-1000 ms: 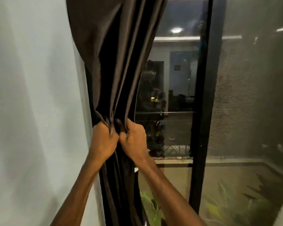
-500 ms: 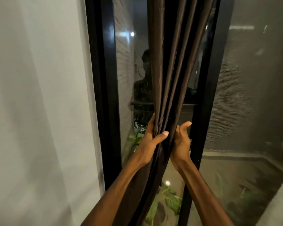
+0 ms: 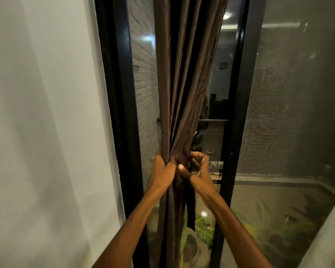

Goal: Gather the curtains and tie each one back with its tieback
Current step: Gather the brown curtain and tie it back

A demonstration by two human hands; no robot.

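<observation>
The gathered curtain (image 3: pixel 184 93) is clasped by the curled left hand (image 3: pixel 162 172) and pinched by the right hand (image 3: pixel 200 172) just beside it.

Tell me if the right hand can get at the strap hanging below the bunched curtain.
Probably yes. The strap hangs loose right under the right hand, with nothing between them, while the left hand grips the curtain. Whether the right hand already pinches its top end is unclear.
</observation>
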